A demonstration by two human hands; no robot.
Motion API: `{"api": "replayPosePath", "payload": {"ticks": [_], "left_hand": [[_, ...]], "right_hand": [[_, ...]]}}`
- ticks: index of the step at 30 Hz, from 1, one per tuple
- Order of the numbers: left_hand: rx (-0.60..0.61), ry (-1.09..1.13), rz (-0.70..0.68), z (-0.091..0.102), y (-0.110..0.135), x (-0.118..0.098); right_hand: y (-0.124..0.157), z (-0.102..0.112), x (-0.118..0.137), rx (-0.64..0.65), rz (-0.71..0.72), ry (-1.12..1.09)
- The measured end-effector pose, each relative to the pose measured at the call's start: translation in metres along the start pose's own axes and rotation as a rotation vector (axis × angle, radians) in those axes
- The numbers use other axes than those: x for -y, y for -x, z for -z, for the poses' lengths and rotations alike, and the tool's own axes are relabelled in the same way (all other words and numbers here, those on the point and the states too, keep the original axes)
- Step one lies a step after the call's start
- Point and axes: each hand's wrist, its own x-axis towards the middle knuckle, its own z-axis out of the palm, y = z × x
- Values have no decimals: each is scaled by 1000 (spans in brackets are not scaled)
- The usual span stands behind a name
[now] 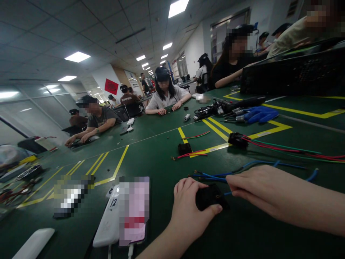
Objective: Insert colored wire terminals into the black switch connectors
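Note:
My left hand (190,208) is closed round a small black connector block (208,197) near the front edge of the green table (151,151). My right hand (252,189) pinches a blue wire (215,177) right at the block's far side. Several blue wires fan out from there to the left and right. Farther back lie a second black block (184,148) with red wires and a third black block (238,139) with red and green wires trailing right.
A white power bank (109,221) and a phone (134,208) lie at the front left. Blue-handled tools (258,114) and black parts sit at the back right by a black crate (293,73). Other people sit along the table's far side. Yellow tape lines mark the surface.

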Motion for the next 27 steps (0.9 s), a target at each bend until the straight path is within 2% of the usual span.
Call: {"api": "replayPosePath", "payload": {"ticks": [7, 14, 22, 27], "left_hand": [[2, 1, 11, 0, 0, 0], [4, 5, 2, 0, 0, 3], [-6, 12, 4, 1, 1, 0], [1, 16, 7, 2, 2, 0]], "right_hand": [[-4, -3, -11, 111, -98, -19], [-2, 2, -6, 62, -55, -41], [-7, -2, -11, 165, -160, -10], [-5, 0, -8, 123, -126, -70]]}}
